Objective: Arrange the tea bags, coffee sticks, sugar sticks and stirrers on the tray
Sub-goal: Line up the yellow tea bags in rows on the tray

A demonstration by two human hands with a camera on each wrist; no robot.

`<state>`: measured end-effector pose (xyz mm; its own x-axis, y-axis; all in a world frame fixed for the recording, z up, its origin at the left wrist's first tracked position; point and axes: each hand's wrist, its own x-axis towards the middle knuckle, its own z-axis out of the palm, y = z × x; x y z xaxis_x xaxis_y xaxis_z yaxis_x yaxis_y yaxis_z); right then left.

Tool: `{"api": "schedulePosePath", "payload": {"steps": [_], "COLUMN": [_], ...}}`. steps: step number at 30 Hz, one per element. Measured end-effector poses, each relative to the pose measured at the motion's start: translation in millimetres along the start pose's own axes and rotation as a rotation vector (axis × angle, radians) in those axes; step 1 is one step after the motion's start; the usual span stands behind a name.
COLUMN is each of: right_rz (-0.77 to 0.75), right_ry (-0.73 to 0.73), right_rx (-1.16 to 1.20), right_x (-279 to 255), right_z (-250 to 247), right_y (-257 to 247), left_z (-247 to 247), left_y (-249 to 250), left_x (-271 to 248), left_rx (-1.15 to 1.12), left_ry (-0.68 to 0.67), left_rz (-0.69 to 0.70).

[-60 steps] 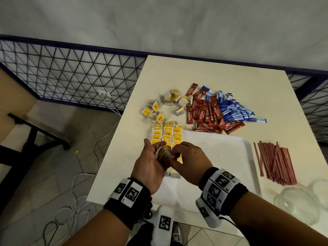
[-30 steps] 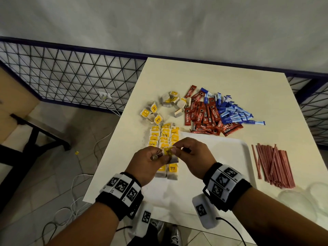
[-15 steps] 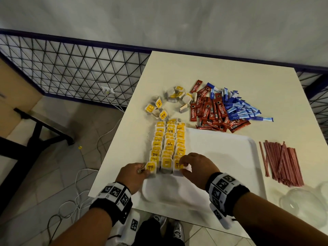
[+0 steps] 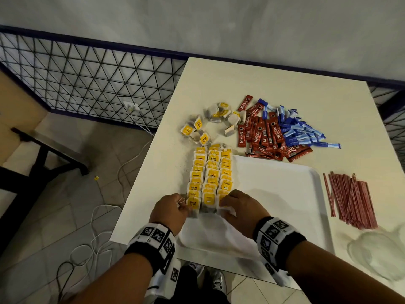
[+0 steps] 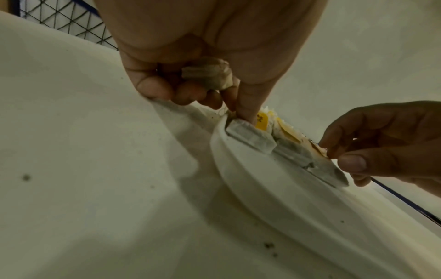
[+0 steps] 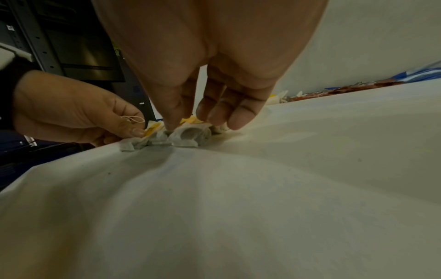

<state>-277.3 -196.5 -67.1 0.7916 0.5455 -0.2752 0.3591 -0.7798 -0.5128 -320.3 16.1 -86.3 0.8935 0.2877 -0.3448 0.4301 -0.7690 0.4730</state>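
Observation:
Yellow-tagged tea bags lie in three rows along the left side of the white tray. My left hand is at the near end of the left row. Its curled fingers hold a spare tea bag while the thumb presses the front bag. My right hand pinches the front tea bag of the right row. Loose tea bags, red coffee sticks, blue sugar sticks and red stirrers lie on the table off the tray.
A clear glass bowl sits at the table's near right corner. The table's left edge runs close to the tray, with floor and cables below. A wire fence stands behind on the left.
Both hands have come down from above the tray, where they held a tea bag together, to the near end of the rows. A tea bag now lies at the end of the left row.

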Motion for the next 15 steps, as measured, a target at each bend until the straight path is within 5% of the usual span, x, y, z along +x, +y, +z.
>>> {"api": "schedulePosePath", "payload": {"steps": [9, 11, 13, 15], "right_rz": [-0.05, -0.065, -0.091, -0.137], "right_ry": [0.072, 0.121, 0.157, 0.165], "right_rx": [0.016, 0.057, 0.108, 0.169], "right_x": [1, 1, 4, 8], "right_z": [3, -3, -11, -19], "right_y": [-1, -6, -14, -26], "left_z": [-5, -13, -23, -31], "left_y": [2, 11, 25, 31], "left_x": [-2, -8, -13, -17], "left_rx": [-0.11, -0.564, -1.236, -1.603], "left_ry": [0.023, 0.038, -0.096, -0.258], "left_rz": [-0.005, -0.045, -0.223, -0.351]}}
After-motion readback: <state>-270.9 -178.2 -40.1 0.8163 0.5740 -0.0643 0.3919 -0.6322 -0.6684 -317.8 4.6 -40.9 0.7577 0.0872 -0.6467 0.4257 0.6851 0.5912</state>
